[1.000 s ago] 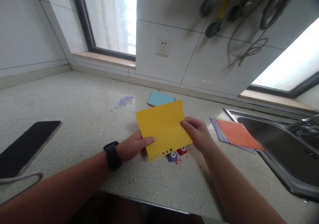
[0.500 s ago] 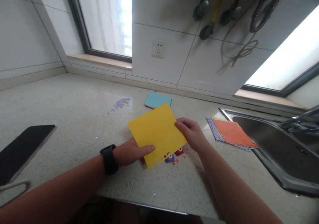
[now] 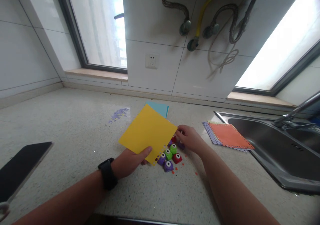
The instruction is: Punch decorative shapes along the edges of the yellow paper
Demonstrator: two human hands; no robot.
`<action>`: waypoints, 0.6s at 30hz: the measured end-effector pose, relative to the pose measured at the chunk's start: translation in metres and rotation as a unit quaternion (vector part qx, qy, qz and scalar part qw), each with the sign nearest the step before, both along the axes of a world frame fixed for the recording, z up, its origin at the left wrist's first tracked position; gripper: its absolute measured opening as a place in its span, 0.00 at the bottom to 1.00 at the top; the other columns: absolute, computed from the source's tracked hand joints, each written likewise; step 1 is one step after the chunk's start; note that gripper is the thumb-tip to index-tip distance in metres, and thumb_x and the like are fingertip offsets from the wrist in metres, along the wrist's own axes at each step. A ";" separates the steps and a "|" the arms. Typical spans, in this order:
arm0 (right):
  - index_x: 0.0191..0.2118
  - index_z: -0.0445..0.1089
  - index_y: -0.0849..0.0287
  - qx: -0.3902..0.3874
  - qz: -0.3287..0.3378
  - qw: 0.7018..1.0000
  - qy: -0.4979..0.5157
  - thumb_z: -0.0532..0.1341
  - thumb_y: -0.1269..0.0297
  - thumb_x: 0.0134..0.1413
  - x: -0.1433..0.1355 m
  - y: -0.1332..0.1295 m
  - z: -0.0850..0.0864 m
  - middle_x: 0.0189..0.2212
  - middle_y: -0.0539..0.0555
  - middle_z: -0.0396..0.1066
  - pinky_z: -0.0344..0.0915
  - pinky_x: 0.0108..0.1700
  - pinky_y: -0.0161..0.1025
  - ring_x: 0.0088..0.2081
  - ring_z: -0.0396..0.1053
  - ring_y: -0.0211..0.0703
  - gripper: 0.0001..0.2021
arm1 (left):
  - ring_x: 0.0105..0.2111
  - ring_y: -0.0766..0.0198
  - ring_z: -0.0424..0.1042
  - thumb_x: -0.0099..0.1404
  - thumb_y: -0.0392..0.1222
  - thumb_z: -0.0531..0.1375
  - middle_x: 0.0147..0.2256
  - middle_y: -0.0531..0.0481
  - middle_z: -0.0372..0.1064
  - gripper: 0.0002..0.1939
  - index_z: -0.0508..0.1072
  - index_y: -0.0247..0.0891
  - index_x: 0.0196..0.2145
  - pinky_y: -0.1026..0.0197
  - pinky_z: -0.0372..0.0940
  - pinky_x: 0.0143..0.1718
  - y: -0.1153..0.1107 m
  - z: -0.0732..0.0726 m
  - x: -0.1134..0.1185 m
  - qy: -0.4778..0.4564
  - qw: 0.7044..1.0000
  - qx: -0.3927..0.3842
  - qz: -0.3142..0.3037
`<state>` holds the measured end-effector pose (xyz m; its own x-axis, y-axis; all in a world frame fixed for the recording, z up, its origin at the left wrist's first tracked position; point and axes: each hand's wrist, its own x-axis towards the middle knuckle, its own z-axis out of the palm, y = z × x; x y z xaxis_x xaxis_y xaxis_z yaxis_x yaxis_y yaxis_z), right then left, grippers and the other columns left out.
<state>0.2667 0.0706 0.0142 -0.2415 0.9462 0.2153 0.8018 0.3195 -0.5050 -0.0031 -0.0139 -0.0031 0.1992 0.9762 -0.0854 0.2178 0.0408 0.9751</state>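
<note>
My left hand pinches a yellow sheet of paper near its lower edge, thumb on top. Small shaped holes run along the sheet's lower right edge. Just right of that edge lie several small craft punches: a green punch, a red punch and a purple punch among them. My right hand reaches down at the far side of these punches, fingers curled together by the sheet's right corner. Whatever the fingers grip is mostly hidden.
A light blue paper stack lies partly behind the yellow sheet. Purple paper bits are scattered left of it. Orange punched sheets overlap the rim of the sink. A dark tablet-like slab rests at left.
My right hand has let go of the yellow paper and moved to the punches. My left hand has turned and shifted the sheet leftward, uncovering more punches. The camera view has tilted up.
</note>
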 end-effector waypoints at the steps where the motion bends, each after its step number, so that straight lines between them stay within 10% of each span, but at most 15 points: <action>1: 0.34 0.77 0.57 -0.012 0.010 1.000 -0.009 0.56 0.61 0.62 0.000 -0.001 0.000 0.32 0.56 0.78 0.59 0.33 0.40 0.32 0.71 0.45 0.13 | 0.22 0.63 0.68 0.63 0.49 0.61 0.21 0.52 0.70 0.15 0.71 0.40 0.22 0.60 0.65 0.26 0.001 -0.001 0.000 0.010 1.000 0.004 0.004; 18: 0.23 0.71 0.56 -0.068 0.057 0.996 -0.020 0.56 0.57 0.63 0.001 -0.006 0.003 0.20 0.52 0.72 0.54 0.26 0.39 0.23 0.64 0.41 0.18 | 0.19 0.62 0.66 0.55 0.61 0.66 0.18 0.55 0.66 0.21 0.69 0.41 0.22 0.59 0.62 0.23 0.003 0.006 0.003 -0.029 0.990 -0.016 0.137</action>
<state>0.2681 0.0641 0.0168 -0.3557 0.9316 0.0748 0.7846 0.3411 -0.5177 -0.0002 -0.0110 0.0025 -0.0666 0.9913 -0.1138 0.1389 0.1222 0.9827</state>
